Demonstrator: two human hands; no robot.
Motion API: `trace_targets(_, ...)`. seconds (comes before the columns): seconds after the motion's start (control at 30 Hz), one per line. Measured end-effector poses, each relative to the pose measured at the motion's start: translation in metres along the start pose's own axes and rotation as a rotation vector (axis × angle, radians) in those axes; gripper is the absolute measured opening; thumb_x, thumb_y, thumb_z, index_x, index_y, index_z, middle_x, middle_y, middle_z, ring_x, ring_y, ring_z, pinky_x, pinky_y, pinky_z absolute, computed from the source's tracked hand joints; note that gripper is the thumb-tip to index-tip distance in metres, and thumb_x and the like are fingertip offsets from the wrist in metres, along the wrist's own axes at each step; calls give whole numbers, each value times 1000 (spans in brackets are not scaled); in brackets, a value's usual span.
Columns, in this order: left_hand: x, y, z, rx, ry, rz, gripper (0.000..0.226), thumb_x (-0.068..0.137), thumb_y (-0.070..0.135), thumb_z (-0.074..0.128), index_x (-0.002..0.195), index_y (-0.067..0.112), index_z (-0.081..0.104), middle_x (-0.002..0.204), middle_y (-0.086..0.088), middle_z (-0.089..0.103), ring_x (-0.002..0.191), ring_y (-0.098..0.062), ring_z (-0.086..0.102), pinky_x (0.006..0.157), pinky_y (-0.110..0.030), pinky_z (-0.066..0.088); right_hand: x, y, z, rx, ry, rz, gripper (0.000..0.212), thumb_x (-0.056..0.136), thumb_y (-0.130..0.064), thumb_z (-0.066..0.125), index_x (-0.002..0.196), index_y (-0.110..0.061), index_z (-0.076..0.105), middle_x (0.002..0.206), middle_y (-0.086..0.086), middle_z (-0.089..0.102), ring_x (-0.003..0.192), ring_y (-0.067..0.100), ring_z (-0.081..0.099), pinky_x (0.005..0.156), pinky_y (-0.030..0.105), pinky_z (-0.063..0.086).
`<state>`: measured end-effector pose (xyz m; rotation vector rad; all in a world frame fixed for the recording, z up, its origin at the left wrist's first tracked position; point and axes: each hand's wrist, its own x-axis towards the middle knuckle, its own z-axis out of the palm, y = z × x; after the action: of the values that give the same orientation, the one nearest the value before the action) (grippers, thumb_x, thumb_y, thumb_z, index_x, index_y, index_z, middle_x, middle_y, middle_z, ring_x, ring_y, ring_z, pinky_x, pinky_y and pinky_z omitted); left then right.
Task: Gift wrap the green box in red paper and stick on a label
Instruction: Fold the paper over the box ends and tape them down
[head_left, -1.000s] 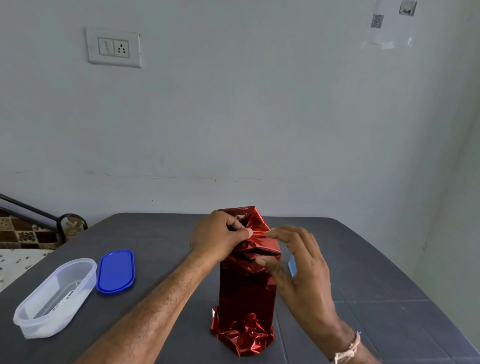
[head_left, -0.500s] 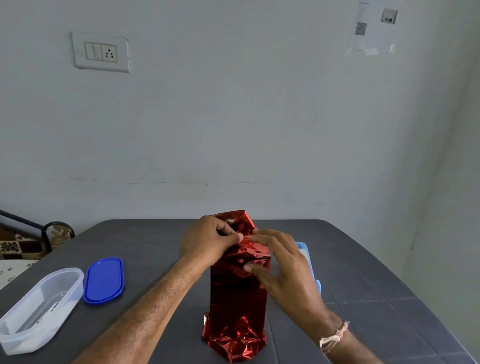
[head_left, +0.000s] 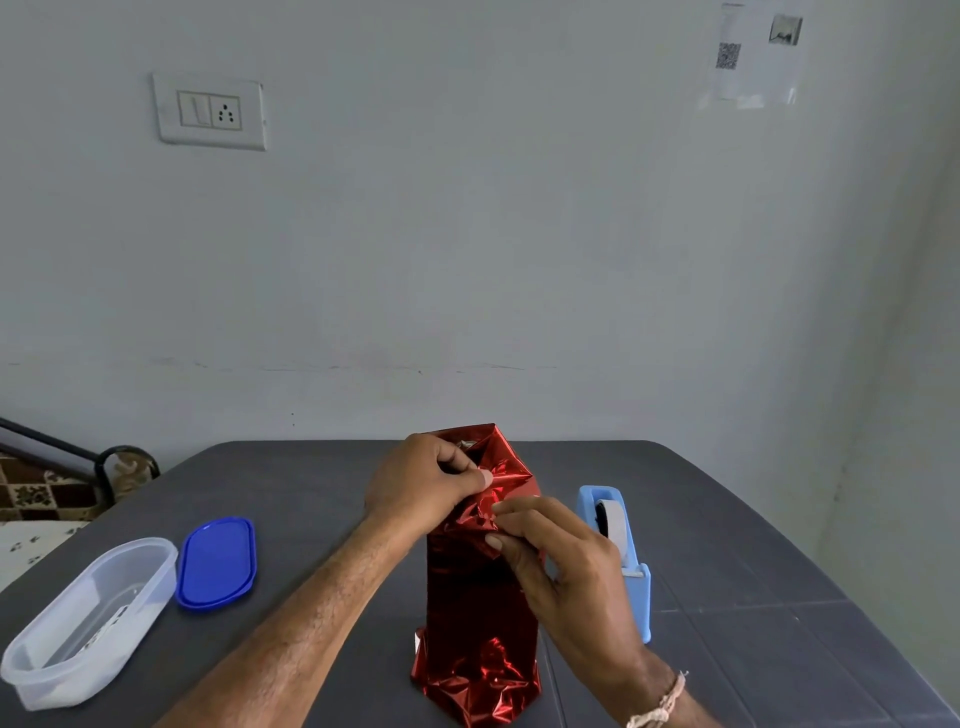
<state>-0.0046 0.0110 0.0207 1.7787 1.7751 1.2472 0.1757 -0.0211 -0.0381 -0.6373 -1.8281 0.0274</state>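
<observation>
On the dark grey table (head_left: 291, 499), the upright box is hidden in crinkled shiny red foil paper (head_left: 480, 597), whose gathered top is pinched by the left hand (head_left: 421, 493) and the right hand (head_left: 566, 566); if it is released untaped, the folds may be undone.

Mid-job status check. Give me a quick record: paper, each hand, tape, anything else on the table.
paper: covers the upright box on the table; top bunched
left hand: pinches the top folds
right hand: pinches the paper just below
dispenser: right of the box, untouched
tub: far left, open
lid: beside the tub
label: none in view
</observation>
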Motion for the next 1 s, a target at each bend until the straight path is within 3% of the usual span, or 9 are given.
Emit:
trace_targets(0.2,-2,1,3,-23,37,8,17,77,42,86,80,31,73,80,15,74,75,-2,69,77,-40,63,-6,3,3,-14,7,-11,15,99,-25,68,104,-16,78,112,-11,71,107,6,68,84,29,59)
trace_targets(0.33,-7,0,6,24,121,54,29,76,44,85,86,30,61,80,15,70,70,-2,63,69,-33,58,-9,3,4,-58,3,-17,13,97,-25,69,103,-17,78,117,-13,69,113,5,65,88,28,58)
trace_targets(0.47,-11,-1,9,79,165,95,28,78,45,84,81,30,60,78,14,67,66,-5,60,59,-25,47,-13,3,5,-116,-3,-15,14,99,-29,67,103,-20,77,122,-13,66,116,5,64,87,29,59)
trace_targets(0.7,-8,-4,6,3,89,86,13,81,45,82,79,35,74,74,23,68,62,-1,55,61,-22,42,-17,1,7,-148,15,-17,6,97,-24,69,99,-23,74,122,-14,64,115,3,63,88,36,60)
trace_targets(1.0,-1,-15,0,-113,-20,126,8,82,37,84,81,32,77,80,19,73,63,1,54,62,-20,44,-14,-6,7,-9,51,76,3,92,-19,77,90,-20,73,119,-16,66,105,6,68,74,24,59)
